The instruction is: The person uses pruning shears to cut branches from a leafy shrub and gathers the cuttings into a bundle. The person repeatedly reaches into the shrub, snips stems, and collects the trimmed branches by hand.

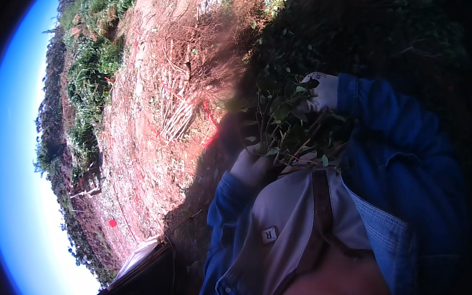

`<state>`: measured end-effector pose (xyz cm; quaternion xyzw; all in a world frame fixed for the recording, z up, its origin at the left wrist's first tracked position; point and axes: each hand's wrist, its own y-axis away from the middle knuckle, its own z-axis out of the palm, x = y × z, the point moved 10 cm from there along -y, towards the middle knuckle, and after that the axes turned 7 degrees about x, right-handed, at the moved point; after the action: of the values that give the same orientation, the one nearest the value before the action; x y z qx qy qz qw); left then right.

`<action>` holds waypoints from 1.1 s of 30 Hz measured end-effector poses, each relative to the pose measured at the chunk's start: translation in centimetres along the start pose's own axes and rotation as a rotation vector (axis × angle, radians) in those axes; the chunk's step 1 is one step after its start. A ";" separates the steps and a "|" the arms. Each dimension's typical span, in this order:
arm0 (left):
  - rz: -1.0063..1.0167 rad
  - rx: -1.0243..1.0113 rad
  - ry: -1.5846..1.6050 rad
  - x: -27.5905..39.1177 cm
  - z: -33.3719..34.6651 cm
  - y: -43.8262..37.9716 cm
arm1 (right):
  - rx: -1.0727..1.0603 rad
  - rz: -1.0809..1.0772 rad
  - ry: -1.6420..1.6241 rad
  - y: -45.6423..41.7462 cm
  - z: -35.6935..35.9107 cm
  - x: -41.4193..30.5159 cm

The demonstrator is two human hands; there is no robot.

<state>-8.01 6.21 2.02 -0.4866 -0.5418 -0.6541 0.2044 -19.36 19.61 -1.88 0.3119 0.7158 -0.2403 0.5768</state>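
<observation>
Leafy green branches with thin woody stems are gathered in front of my chest, in shade. My left hand is closed around the lower left stems, its fingertips partly hidden by leaves. On the other side, my right hand grips the upper part of the same foliage; leaves cover some of its fingers. Both arms wear blue denim sleeves. Stem ends reach down to the light shirt I have on under the jacket.
A bundle of cut sticks lies on sunlit ground near red cord. Dry brush is heaped beyond it. Green plants line the far side. A dark structure with a pale edge stands at lower left. Deep shade hides the right side.
</observation>
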 end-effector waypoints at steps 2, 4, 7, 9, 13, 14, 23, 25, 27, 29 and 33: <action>-0.002 0.045 -0.032 -0.3 -0.6 0.6 | 0.188 0.165 0.514 -0.4 -3.4 -2.0; -0.032 0.113 0.027 -0.5 -1.2 1.3 | 0.440 0.460 0.488 0.6 -9.3 0.0; -0.092 0.108 0.119 0.0 -1.0 0.8 | 0.334 -0.027 0.390 1.1 -7.5 -5.1; -0.091 0.062 0.158 -0.4 -0.4 1.0 | 0.248 -0.269 0.476 0.8 -3.5 -9.0; -0.007 -0.020 0.106 0.0 0.3 0.2 | -0.007 -0.090 0.350 0.3 -0.3 -11.2; -0.001 -0.012 0.068 0.1 0.1 0.0 | 0.084 -0.166 0.418 0.4 -0.4 -11.3; -0.011 0.094 0.000 -1.0 -1.6 1.5 | 0.291 -0.046 0.085 -1.2 -5.6 -6.3; 0.020 0.088 -0.052 0.3 -1.5 1.1 | 0.055 -0.148 0.185 -1.0 -1.8 -7.3; -0.035 -0.020 -0.020 0.6 -0.6 0.8 | -0.030 -0.196 0.286 -0.9 0.4 -7.8; -0.027 -0.082 -0.029 1.4 0.0 1.0 | 0.157 -0.178 0.157 -1.1 -2.2 -8.8; 0.099 0.102 -0.104 1.7 -1.7 0.8 | 0.376 -0.064 -0.020 -0.8 -7.0 -5.4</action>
<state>-8.81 4.81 4.02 -0.5350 -0.5595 -0.5889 0.2324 -23.94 23.05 4.94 0.3892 0.6620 -0.3911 0.5073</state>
